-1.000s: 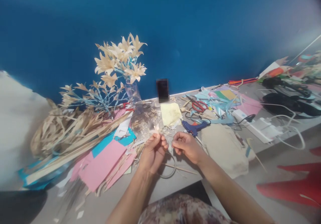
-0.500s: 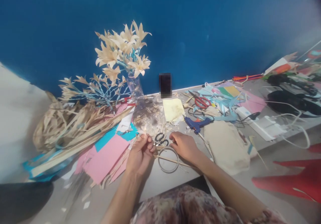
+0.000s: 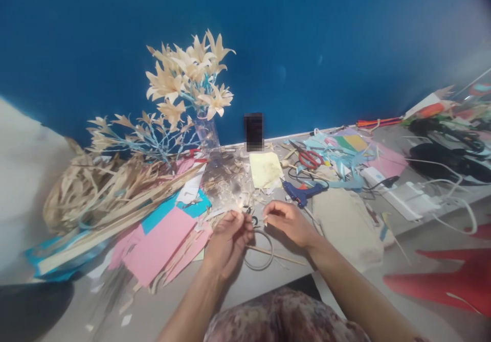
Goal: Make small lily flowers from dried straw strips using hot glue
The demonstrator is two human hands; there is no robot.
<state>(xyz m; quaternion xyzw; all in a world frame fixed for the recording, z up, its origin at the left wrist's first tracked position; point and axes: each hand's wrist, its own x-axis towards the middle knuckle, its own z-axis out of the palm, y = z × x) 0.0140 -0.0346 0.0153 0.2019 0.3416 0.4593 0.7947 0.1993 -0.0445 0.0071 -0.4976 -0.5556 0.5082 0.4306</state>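
My left hand is closed in a pinch over the near middle of the table, palm partly turned up. A small pale piece shows at its fingertips, too small to name. To its right, my right hand has thumb and fingers brought together, with a tiny pale bit at the tips. Dark-handled scissors lie between the hands, partly hidden. Below the hands a grey ring rests on the table, with a thin stick beside it.
Cream flowers stand in a clear vase. Dry husks and pink paper are on the left. To the right are a blue glue gun, a beige cloth, red scissors and a white power strip.
My left hand has moved right, partly covering the scissors and ring. My right hand has shifted slightly right, and a tiny pale bit now shows at its fingertips.
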